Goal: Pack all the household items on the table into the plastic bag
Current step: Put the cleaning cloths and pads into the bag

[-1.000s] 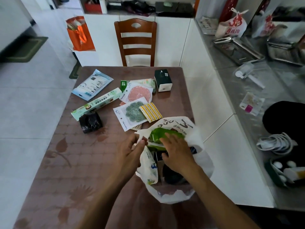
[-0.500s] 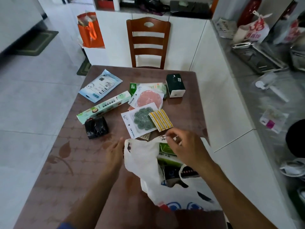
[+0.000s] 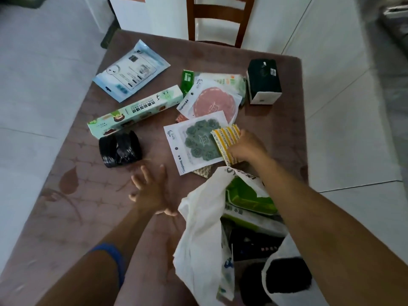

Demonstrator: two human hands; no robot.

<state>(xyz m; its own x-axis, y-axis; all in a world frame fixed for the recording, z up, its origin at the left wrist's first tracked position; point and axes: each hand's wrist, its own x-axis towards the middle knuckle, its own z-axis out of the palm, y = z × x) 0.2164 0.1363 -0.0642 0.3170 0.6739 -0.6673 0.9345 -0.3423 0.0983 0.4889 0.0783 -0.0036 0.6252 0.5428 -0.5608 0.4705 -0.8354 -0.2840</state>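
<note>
With the left hand (image 3: 150, 191) spread empty, the yellow striped packet (image 3: 225, 142) — pinched by the right hand (image 3: 245, 146) at centre frame — is best lifted flat into the plastic bag (image 3: 203, 228) at lower right.

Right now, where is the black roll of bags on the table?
In the head view, the black roll lies on the table's left part, just below the long green box and beyond the open left hand.

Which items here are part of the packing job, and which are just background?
Job: plastic bag, yellow striped packet under right hand, green coaster card, pink coaster card, long green box, black roll, blue pouch, dark box.
Background: chair.
</note>
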